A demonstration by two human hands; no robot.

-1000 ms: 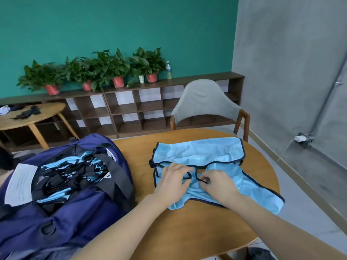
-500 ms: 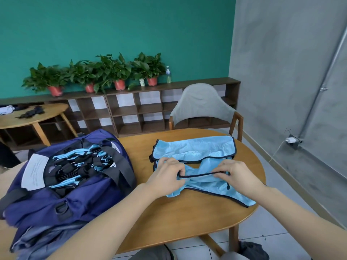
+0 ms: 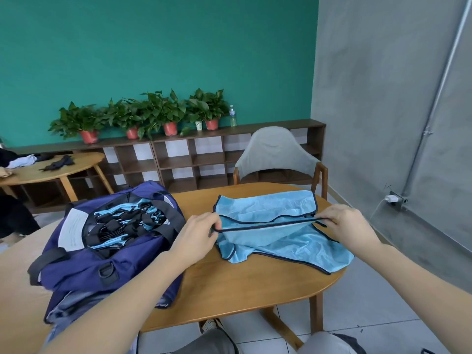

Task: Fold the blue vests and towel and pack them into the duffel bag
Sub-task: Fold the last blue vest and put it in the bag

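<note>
Both hands (image 3: 273,232) pinch blue vest (image 3: 265,238) edge taut.

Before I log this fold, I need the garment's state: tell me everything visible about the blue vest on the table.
The blue vest is light blue, thin, slightly shiny fabric with dark piping. It lies crumpled and partly folded on the wooden table, right of the duffel bag, one corner overhanging the edge. The left hand and right hand each pinch an end of one trimmed edge, stretched taut between them.

Both forearms bare, no sleeves in view; left hand (image 3: 198,235) and right hand (image 3: 348,227) ungloved. Grey trousers (image 3: 204,341), dark sneaker (image 3: 210,325) with white laces.
</note>
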